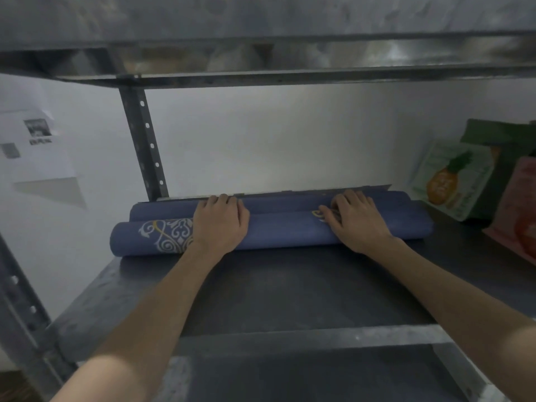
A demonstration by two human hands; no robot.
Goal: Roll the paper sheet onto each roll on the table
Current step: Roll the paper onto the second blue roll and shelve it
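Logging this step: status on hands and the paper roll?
Left hand and right hand palm-down on the near blue roll. Second blue roll lies right behind it on the shelf. Pineapple box just right of the rolls.

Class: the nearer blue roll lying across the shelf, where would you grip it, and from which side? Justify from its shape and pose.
Probably two hands spaced along the nearer blue roll, from the front and over its top, where the left hand and right hand rest. It is long and lies crosswise; the second roll blocks its back.
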